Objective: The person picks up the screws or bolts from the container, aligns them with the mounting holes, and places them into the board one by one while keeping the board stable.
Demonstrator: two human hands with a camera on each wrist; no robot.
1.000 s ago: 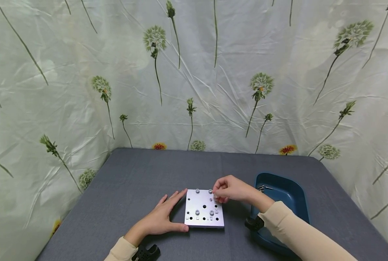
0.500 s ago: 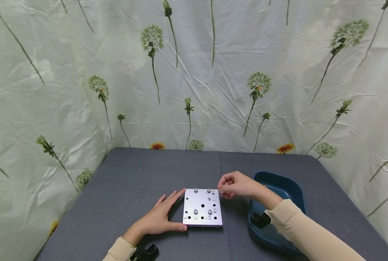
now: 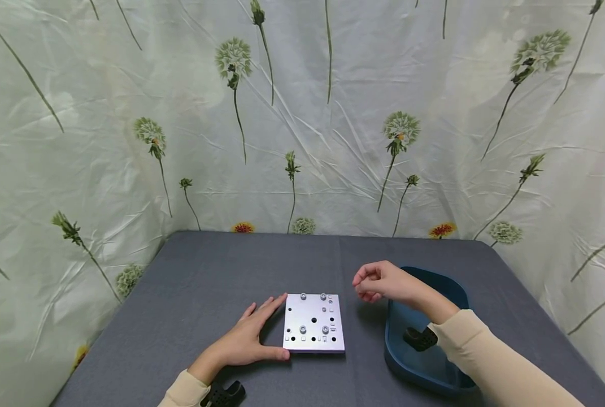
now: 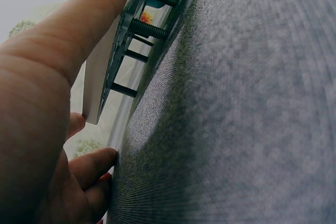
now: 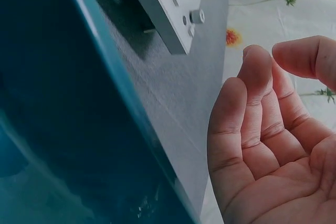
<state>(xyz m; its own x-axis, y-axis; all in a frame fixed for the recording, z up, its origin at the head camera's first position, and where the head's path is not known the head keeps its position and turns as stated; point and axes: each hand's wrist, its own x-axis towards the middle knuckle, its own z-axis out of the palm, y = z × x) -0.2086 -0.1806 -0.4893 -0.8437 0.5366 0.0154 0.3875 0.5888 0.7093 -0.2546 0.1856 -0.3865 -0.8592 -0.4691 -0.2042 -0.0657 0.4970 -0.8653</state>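
Plate [image 3: 307, 310] sat flat, face up on the tabletop [image 3: 221, 271], left of the tray [image 3: 397, 362] and well apart from it. Four screw heads [image 3: 303, 329] stood proud of its top face, two by the far edge, two toward the near side, with dark holes around them. Left wrist view showed threaded shanks [image 4: 150, 29] poking out below the plate, with a gap between its underside and the cloth. Left hand [image 3: 246, 341] was spread along the plate's left edge: thumb touching the near corner, index fingertip at the far corner, fingers apart, not wrapped round anything. Right hand [image 3: 383, 282] hung above the tabletop between plate and tray, clear of the plate; fingers loosely curled, thumb tip slightly apart from the fingertips, nothing visible between them. Its forearm and cream sleeve [image 3: 505, 356] crossed over the tray, black wrist unit [image 3: 419, 339] above the tray's interior, so part of the tray was hidden. Dandelion-print curtain [image 3: 190, 85] hung behind the tabletop.
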